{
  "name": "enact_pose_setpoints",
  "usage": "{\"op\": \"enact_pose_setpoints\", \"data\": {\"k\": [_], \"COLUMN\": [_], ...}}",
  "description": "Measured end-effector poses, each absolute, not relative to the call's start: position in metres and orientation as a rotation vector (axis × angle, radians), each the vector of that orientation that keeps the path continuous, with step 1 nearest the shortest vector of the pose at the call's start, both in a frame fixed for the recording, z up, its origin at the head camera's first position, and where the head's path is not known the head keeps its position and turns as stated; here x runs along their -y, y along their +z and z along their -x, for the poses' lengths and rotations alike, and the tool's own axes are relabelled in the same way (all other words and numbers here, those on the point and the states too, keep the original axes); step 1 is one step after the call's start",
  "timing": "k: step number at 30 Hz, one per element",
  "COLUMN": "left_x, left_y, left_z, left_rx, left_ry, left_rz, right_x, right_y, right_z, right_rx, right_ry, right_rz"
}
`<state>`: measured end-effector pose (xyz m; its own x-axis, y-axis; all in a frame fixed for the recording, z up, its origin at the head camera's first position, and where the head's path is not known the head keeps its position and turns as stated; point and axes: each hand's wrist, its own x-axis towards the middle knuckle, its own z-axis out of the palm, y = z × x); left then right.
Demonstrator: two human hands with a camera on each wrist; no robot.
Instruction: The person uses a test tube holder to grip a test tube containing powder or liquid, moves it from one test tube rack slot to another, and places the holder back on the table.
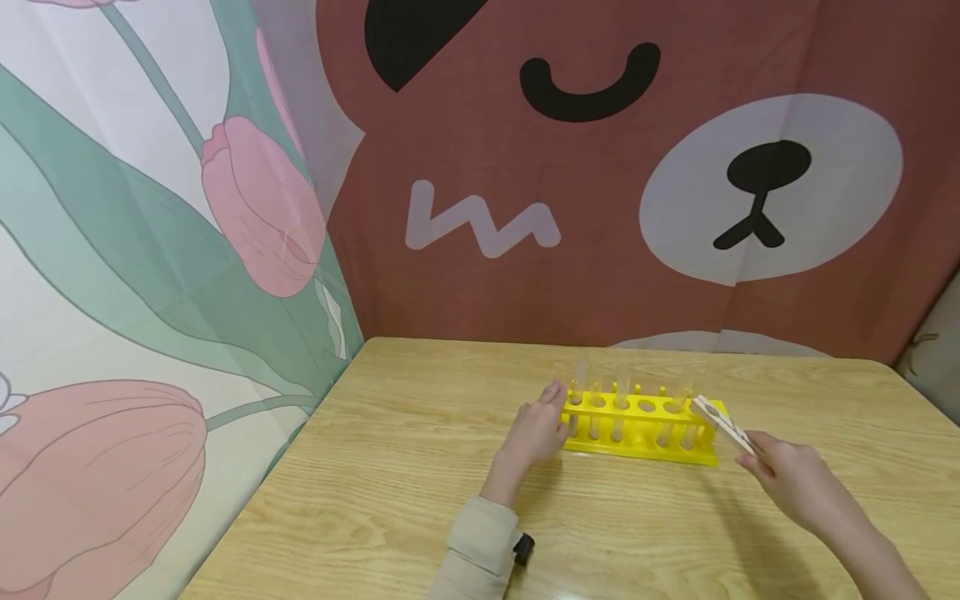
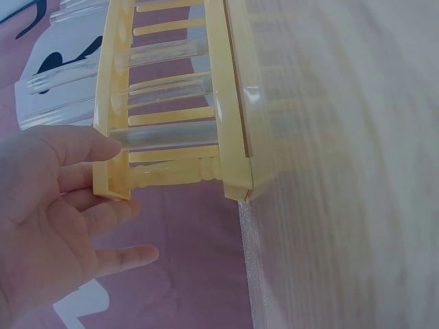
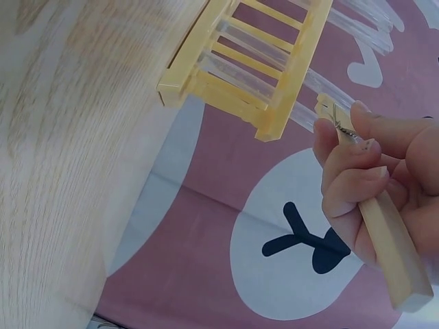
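A yellow test tube rack [image 1: 645, 452] stands on the table with several clear test tubes [image 1: 622, 393] upright in its holes. My left hand [image 1: 534, 429] grips the rack's left end; in the left wrist view, the thumb and fingers hold the upper plate's end, near a tube [image 2: 171, 134]. At the rack's right end, my right hand [image 1: 802, 483] holds a wooden test tube clamp [image 1: 726, 427]. The right wrist view shows fingers curled round the clamp [image 3: 392, 250], its tip beside the upper part of the end tube. Whether the clamp grips that tube, I cannot tell.
The light wood table [image 1: 360, 483] extends around the rack. Behind it hangs a brown bear-print cloth [image 1: 480, 300], and a tulip-print cloth [image 1: 255, 217] hangs at the left. A small black object [image 1: 524, 549] sits by the left sleeve.
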<state>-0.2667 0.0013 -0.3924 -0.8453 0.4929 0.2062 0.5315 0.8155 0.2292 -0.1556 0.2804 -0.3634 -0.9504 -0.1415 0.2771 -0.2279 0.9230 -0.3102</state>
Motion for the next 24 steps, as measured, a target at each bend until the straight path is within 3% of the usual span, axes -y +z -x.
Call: {"op": "enact_pose_setpoints", "data": {"k": [24], "left_x": [-0.0017], "left_y": [-0.3918], "left_z": [0.2666], "left_rx": [2.875], "left_ry": [-0.444], "left_rz": [0.797], "right_x": [-0.2793], "right_y": [-0.3628], "right_z": [0.1577], "right_rx": [2.836], "right_ry": [0.523], "right_rz": [-0.276]}}
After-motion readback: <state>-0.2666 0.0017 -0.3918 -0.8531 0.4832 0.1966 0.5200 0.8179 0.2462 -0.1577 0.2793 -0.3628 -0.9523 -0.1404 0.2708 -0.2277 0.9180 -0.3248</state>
